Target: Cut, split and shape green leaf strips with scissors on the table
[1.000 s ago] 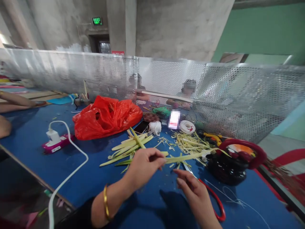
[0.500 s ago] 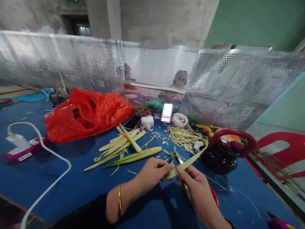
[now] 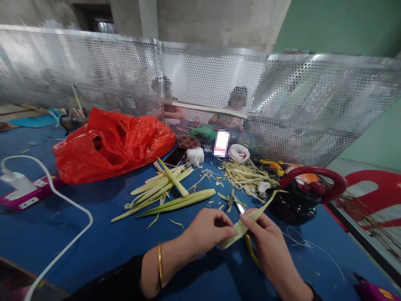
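A long pale green leaf strip [image 3: 239, 230] runs between my hands, its thin curled tip pointing up and right. My left hand [image 3: 208, 232], with a gold bangle on the wrist, pinches it near the broad lower end. Further along, my right hand [image 3: 266, 244] grips the same strip between thumb and fingers. Partly hidden beneath the right hand lie scissors [image 3: 251, 251] with a yellow-lined handle; their blades show beyond the fingers. Several peeled stalks and leaves [image 3: 156, 188] lie ahead of my left hand, beside a whole green stalk [image 3: 188, 201].
A red plastic bag [image 3: 115, 146] lies at the back left. A white cable [image 3: 73, 242] crosses the left side. A heap of shreds [image 3: 242, 177], a black pot with a red handle [image 3: 293, 207], a thread spool [image 3: 194, 156] and a lit phone [image 3: 221, 143] stand further back, before a perforated metal screen [image 3: 203, 75].
My hands have shifted slightly right and down in view, still on the leaf strip. More of its broad end now shows. The camera view has moved a little.
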The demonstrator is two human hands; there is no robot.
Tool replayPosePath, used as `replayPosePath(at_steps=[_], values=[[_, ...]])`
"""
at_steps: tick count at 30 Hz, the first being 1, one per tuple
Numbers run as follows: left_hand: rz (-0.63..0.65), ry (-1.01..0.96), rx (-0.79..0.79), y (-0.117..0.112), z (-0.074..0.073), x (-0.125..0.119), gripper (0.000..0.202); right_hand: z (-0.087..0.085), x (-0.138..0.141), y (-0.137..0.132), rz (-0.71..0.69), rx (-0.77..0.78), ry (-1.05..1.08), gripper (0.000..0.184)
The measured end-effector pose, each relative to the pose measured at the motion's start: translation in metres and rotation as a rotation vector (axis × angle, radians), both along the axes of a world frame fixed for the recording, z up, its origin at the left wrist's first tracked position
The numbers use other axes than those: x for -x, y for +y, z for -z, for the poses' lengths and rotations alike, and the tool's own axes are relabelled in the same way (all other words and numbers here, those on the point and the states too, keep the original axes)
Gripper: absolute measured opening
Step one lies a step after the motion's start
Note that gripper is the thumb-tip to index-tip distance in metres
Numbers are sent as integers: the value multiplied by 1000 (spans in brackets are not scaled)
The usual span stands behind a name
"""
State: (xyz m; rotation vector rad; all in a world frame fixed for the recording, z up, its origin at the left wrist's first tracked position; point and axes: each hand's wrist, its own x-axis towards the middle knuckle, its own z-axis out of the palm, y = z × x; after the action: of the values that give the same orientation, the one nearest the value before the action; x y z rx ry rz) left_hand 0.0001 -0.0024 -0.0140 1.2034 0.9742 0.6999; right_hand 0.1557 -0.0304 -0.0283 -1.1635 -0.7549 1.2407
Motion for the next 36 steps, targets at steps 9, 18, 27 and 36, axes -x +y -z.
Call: replayPosePath(at_steps=[9, 18, 27, 36], values=[[77, 100, 23, -1, -12, 5, 14, -2, -3, 1, 32, 12, 24, 28], [91, -61, 158, 3, -8, 6, 17, -14, -8, 6, 225, 33, 58, 45], [-99, -236, 201, 13, -16, 12, 22, -14, -4, -19, -555, -314, -492, 67], [-55, -178, 241, 6, -16, 8, 13, -22, -8, -1, -94, -158, -102, 87]])
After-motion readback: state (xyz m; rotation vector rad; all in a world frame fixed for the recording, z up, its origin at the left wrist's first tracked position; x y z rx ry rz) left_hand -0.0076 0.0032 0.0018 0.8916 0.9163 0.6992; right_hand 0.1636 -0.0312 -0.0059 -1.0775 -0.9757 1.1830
